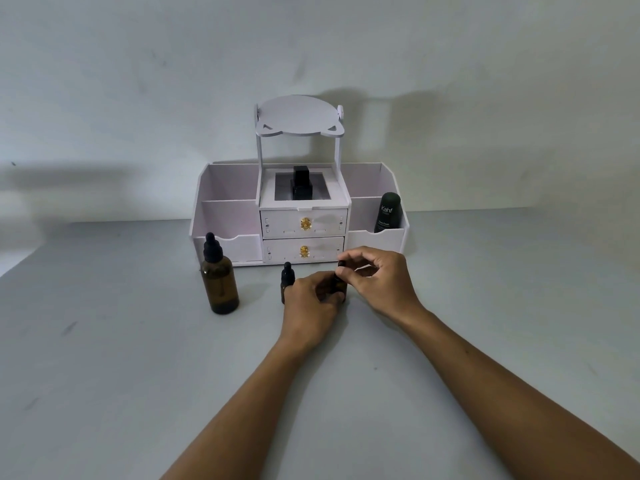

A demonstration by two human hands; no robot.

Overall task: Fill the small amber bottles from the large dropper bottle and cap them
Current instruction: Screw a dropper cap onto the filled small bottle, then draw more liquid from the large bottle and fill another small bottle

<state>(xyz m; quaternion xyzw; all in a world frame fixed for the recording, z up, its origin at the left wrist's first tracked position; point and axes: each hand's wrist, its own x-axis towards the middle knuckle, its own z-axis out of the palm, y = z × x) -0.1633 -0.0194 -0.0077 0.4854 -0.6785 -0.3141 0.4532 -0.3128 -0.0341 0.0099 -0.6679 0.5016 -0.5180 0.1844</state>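
Observation:
The large amber dropper bottle [220, 282] stands upright on the table at the left, its black dropper cap on. One small amber bottle [286, 277] with a black dropper cap stands just left of my left hand, partly hidden by it. My left hand [311, 299] wraps a second small amber bottle [337, 285] on the table. My right hand [377, 275] pinches that bottle's black cap [342, 266] from above with thumb and fingers. Most of this bottle is hidden by my fingers.
A white cosmetic organizer [301, 216] with two drawers stands behind the bottles, close to my hands. It holds a black square bottle [302, 187] in the middle and a dark Kahf bottle [388, 213] at the right. The grey table [138, 375] stretches toward me.

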